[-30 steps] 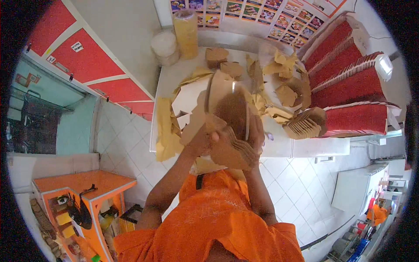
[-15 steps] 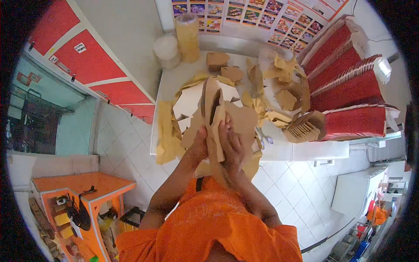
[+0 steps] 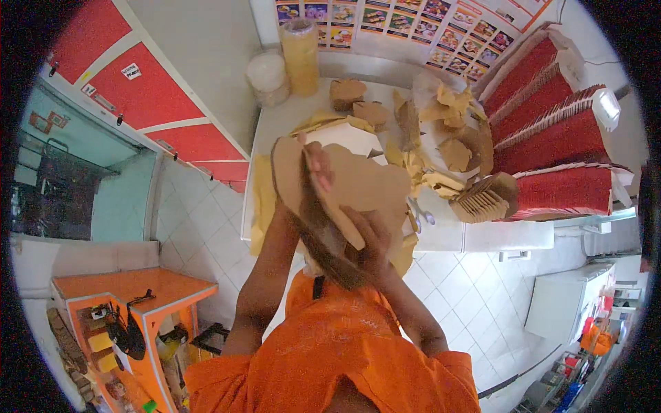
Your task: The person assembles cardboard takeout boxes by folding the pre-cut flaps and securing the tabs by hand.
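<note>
The left hand (image 3: 321, 168) curls its fingers around the bent brown cardboard (image 3: 288, 167); the right hand (image 3: 372, 241) grips its lower part.

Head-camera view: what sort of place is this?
Probably a takeaway food shop's workroom, judging by the colourful rectangular wall posters of food photos, long red stacks of what looks like folded card, and the curved brown cardboard pieces being held.

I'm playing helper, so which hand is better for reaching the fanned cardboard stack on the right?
Probably the right hand: it's nearer the fanned cardboard stack, while the left hand is farther left, partly hidden by brown cardboard. Both hold that cardboard, though.
</note>
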`<state>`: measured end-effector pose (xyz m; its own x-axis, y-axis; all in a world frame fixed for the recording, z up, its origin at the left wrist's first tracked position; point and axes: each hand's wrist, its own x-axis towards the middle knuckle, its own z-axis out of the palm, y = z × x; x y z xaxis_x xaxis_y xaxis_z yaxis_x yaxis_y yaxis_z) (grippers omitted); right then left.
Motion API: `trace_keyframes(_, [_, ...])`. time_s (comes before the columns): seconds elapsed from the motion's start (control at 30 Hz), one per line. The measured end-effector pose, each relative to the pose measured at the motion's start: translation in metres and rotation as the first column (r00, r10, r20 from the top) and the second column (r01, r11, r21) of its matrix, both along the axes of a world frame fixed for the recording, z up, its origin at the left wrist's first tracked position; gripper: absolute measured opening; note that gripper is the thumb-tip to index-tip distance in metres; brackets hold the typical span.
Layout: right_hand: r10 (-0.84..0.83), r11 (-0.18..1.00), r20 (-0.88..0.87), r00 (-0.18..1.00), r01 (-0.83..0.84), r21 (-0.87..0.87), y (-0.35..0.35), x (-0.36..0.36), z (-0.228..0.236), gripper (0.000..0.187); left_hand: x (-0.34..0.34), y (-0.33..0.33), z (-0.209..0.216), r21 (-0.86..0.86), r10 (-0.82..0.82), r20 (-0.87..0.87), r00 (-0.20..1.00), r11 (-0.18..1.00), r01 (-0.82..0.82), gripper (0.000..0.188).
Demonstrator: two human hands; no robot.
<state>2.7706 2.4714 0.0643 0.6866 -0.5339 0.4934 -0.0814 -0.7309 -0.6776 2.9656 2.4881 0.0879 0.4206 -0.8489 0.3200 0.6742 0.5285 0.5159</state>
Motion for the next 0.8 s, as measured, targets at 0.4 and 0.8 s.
trace_keyframes(0.4, [0.062,0.997,-0.124,0.990,-0.066,-0.028,-0.012,0.000,0.028,0.044,-0.019,0.005,-0.076,0.663,0.157,0.399,0.903,0.631,-0.403,0.026])
trace_keyframes(0.8, [-0.238,0.959,-0.053,0.970,0.226,-0.170,-0.009,-0.010,-0.037,0.035,-0.063,0.017,-0.041,0.700,0.008,0.625,0.780,0.437,-0.565,0.045])
